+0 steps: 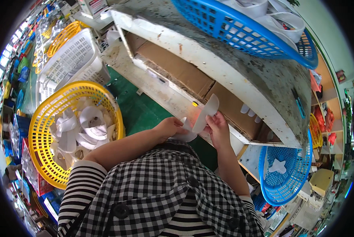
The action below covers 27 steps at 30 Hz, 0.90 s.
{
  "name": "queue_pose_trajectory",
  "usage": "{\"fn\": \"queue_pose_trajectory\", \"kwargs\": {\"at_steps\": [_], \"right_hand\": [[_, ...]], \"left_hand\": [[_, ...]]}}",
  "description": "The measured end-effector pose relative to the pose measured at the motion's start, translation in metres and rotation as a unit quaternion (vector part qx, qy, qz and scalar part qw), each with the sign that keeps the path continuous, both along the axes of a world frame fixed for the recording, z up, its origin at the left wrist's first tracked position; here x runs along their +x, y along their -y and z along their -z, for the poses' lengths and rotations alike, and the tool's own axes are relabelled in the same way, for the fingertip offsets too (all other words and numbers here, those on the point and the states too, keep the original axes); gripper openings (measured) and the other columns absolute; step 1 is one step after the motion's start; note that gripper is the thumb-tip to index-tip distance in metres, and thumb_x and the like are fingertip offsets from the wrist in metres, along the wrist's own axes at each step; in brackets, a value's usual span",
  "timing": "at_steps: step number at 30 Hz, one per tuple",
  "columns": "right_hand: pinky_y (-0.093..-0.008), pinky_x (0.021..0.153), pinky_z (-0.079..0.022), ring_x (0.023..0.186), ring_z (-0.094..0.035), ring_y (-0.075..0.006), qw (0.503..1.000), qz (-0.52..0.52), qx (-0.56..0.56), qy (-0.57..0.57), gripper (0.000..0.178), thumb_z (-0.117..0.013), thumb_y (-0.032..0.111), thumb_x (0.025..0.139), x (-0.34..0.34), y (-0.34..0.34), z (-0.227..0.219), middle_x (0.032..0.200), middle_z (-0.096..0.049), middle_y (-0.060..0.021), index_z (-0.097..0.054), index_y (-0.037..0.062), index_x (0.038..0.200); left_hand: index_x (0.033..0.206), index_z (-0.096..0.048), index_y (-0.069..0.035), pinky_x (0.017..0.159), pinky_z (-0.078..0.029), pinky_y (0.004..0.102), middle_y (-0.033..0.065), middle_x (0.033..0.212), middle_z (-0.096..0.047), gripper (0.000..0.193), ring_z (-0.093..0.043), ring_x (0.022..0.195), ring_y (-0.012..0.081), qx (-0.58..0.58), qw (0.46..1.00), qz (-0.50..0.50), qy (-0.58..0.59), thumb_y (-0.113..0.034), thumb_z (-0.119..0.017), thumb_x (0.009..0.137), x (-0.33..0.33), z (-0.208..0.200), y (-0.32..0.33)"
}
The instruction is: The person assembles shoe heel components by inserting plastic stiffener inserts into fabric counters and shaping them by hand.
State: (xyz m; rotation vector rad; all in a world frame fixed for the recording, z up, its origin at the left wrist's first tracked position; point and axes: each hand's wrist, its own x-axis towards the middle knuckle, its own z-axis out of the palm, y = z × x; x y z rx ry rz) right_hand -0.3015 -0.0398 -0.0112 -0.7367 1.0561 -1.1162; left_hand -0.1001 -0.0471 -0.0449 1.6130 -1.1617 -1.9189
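Observation:
In front of my waist, both hands hold a smooth, white curved strip (207,113) of bendy sheet material. My left hand (171,128) pinches its lower end, close to the checked apron. The fingers and thumb of my right hand (217,128) are closed on its side, with its rounded upper end standing up past them. Whether this is one looped strip or two pieces, I cannot tell. Similar white pieces (94,122) lie heaped in the yellow basket (119,114) to my left.
Ahead is a worn workbench (240,59) with a cardboard-lined shelf (193,73) beneath its top. A blue basket (224,23) of white strips and blue-handled snips (298,104) lie on it. Another blue basket (266,173) stands at right, a white crate (72,53) at far left.

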Motion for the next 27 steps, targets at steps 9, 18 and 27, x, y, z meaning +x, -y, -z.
{"fn": "queue_pose_trajectory", "kwargs": {"at_steps": [9,18,27], "right_hand": [[-0.0208,0.066,-0.047,0.076,-0.057,-0.0079,0.977,0.001,-0.165,-0.131,0.042,-0.062,0.005,0.087,0.047,-0.018,-0.047,0.088,-0.06,-0.004,-0.044,-0.0033,0.123],[-0.0208,0.062,-0.046,0.069,-0.057,-0.0076,0.958,-0.018,-0.176,-0.225,0.037,-0.064,0.006,0.086,0.046,-0.015,-0.058,0.08,-0.061,-0.0038,-0.049,-0.0035,0.118],[-0.0211,0.057,-0.046,0.064,-0.057,-0.0078,0.951,-0.018,-0.172,-0.256,0.039,-0.064,0.008,0.086,0.047,-0.015,-0.069,0.076,-0.06,-0.0038,-0.048,-0.0021,0.119]], "left_hand": [[0.107,-0.054,0.002,0.072,-0.051,0.0246,0.0094,0.091,-0.065,0.021,-0.063,0.082,0.0134,-0.092,0.945,-0.138,-0.281,-0.003,-0.059,0.087,0.011,-0.07,-0.009],[0.117,-0.048,0.0,0.082,-0.049,0.0263,0.0084,0.105,-0.06,0.027,-0.059,0.092,0.0141,-0.092,0.931,-0.165,-0.311,-0.006,-0.054,0.091,0.009,-0.079,-0.02],[0.119,-0.047,-0.001,0.081,-0.049,0.0263,0.0074,0.104,-0.059,0.026,-0.058,0.092,0.0137,-0.114,0.922,-0.174,-0.326,-0.009,-0.049,0.094,0.003,-0.087,-0.022]]}}
